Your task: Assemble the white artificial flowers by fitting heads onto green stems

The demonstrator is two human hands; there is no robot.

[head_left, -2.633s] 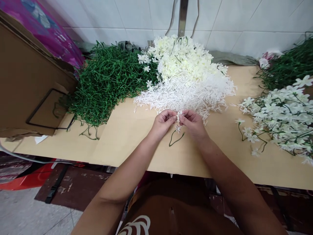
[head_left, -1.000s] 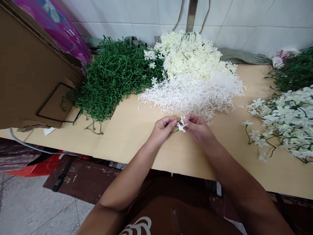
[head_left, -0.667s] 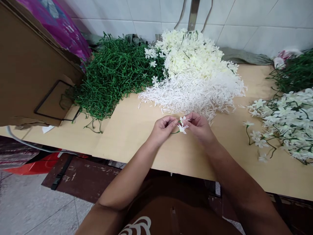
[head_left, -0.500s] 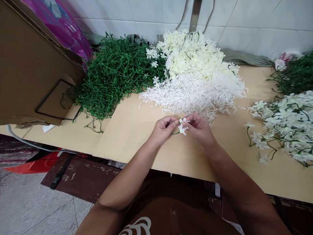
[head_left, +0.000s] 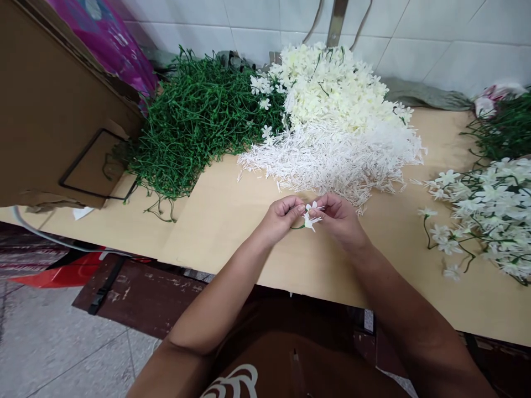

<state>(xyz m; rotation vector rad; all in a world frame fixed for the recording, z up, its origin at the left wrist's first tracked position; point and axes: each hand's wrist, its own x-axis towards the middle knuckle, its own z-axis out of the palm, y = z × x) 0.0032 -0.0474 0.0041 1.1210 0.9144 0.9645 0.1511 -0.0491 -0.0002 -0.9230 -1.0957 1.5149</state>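
Observation:
Close together over the table, both my hands are closed around one small artificial flower sprig (head_left: pixel 309 221) with white blossoms and a green stem. My left hand (head_left: pixel 286 216) pinches its green stem. At the upper blossom, the fingertips of my right hand (head_left: pixel 338 216) are pressed together, with thin white stamen tips poking out between them. Just beyond my hands lies a heap of loose white stamens (head_left: pixel 332 160). Behind that rises a pile of cream-white petals (head_left: pixel 336 94). Green plastic stems (head_left: pixel 199 121) are heaped to the left of it.
Sprigs with white blossoms (head_left: pixel 498 213) are piled at the right, below more green stems (head_left: pixel 506 127). A cardboard box (head_left: pixel 53 121) with a black wire frame (head_left: pixel 83 160) stands at the left. The tiled wall (head_left: pixel 257 33) bounds the table (head_left: pixel 232 221) at the back.
The view has shifted slightly. My right fingertips have moved a little at the upper blossom; both hands keep their hold on the sprig.

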